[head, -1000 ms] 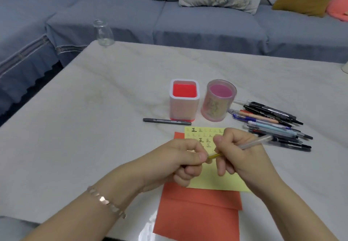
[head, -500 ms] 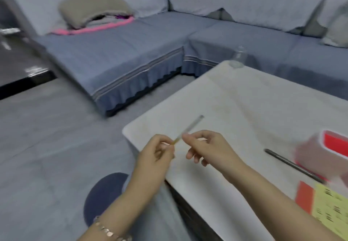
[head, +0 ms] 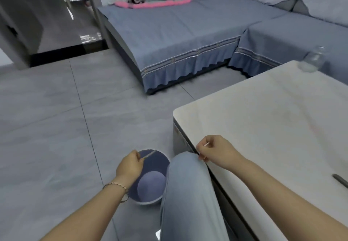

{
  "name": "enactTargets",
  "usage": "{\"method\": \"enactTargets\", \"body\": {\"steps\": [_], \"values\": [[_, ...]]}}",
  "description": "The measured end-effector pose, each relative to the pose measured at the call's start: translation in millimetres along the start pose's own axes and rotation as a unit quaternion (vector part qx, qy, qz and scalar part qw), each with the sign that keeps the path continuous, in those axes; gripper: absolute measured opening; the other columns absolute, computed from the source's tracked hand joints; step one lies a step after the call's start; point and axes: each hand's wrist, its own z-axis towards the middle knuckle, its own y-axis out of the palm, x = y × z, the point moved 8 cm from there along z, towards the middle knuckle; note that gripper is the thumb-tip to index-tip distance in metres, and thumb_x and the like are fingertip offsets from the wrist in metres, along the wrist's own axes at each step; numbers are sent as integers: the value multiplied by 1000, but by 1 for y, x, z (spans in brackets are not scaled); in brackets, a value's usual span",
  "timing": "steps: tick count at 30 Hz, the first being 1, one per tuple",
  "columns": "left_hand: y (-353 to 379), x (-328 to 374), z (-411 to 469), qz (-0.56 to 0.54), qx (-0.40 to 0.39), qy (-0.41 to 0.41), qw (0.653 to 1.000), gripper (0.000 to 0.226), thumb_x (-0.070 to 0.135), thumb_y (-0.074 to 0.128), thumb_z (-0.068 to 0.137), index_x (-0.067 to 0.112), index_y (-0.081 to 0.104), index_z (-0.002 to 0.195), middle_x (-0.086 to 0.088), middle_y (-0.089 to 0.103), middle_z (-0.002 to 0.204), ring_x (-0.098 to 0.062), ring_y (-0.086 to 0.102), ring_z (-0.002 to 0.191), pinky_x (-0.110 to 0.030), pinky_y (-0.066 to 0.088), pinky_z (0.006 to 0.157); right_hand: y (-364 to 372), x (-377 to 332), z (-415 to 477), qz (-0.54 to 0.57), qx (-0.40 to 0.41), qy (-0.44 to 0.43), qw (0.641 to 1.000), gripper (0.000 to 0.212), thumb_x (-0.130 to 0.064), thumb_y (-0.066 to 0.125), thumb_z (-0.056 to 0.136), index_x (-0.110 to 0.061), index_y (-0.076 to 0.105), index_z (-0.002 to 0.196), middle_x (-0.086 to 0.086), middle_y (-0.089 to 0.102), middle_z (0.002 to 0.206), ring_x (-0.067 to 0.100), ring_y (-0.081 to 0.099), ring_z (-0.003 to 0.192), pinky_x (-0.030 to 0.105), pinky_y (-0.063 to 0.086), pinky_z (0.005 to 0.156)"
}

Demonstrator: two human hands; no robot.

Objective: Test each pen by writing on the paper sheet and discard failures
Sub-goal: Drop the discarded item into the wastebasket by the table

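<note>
Two hands, each w/ a thin bit. L hand (head: 130, 165) pinches the pen (head: 148, 154) at its low end btw thumb & fingertips, other fingers curled in. The pen's long line runs from the pinch up toward 2 o'clock, & its free end hangs over the open blue bin (head: 146, 202) on the floor. The bin's mouth sits at approx 4 o'clock from the L fingers & lower down, so I think just letting go would drop the pen in, no reach needed. L hand is the one nearer the bin. R hand (head: 216, 152) is off at 3 o'clock, past the knee (head: 188, 174), by the table (head: 178, 112) edge. It pinches a tiny white stick (head: 206, 144), maybe a pen part, too small to tell. Paper & other pens aren't in view. One dark pen (head: 340, 181) on the table at far 3 o'clock is cut off by the frame. Pic is blurry, so can't tell if the held pen has a tip or cap
</note>
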Motion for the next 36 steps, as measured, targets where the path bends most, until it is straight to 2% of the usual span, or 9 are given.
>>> {"method": "enactTargets", "body": {"steps": [4,9,13,20,23,26,28,33,36], "values": [[-9,44,-9,-58,32,61,996,26,20,50,94,6,55,115,-13,62,114,-28,57,100,-31,45,82,-18,19,-10,-20,20,16,999,16,-21,53,87,-21,56,71,-3,68,68,8,58,61,21,45,64],[-32,157,-67,-128,63,257,956,23,12,51,92,11,56,115,1,58,112,-13,53,98,-19,36,81,-40,48,-34,-25,40,46,998,15,-23,51,87,-19,59,75,-1,70,74,13,61,68,28,50,72],[-2,238,-125,-77,-38,377,922,22,16,52,91,17,58,111,8,58,100,-11,54,87,-21,39,80,-63,86,-70,-33,55,76,995,15,-25,51,86,-20,61,77,-8,68,71,13,63,73,31,52,77],[120,322,-208,73,-302,412,857,17,26,48,91,21,60,101,10,55,88,-13,57,86,-24,44,76,-121,184,-179,-88,127,165,974,14,-27,52,84,-29,55,71,-13,63,73,7,60,76,23,46,73],[161,351,-243,117,-332,450,821,17,25,45,91,21,59,100,7,56,91,-15,55,85,-25,43,75,-145,227,-237,-92,174,211,957,20,-27,52,86,-30,52,66,-16,56,67,8,55,73,21,42,67],[195,373,-277,147,-345,481,793,17,25,44,91,21,58,99,4,61,97,-17,58,91,-27,45,78,-164,271,-295,-64,207,264,940,15,-26,51,87,-32,55,74,-17,58,75,9,57,80,24,45,75],[213,386,-301,158,-348,500,777,15,25,44,91,21,58,96,3,64,101,-17,58,93,-28,45,78,-174,298,-334,-67,231,300,923,11,-26,50,88,-29,58,81,-14,59,81,10,56,83,20,42,70],[248,406,-344,182,-356,537,743,15,24,44,91,21,58,95,2,64,99,-19,59,92,-28,45,75,-196,353,-406,-83,302,378,871,14,-25,50,88,-22,64,88,-4,65,93,15,59,84,28,46,72],[260,411,-357,184,-357,546,735,16,23,44,90,20,58,98,5,64,92,-18,60,91,-30,48,79,-219,374,-436,-161,368,403,822,21,-18,49,90,-18,64,105,0,62,110,21,57,103,30,44,80]]}}
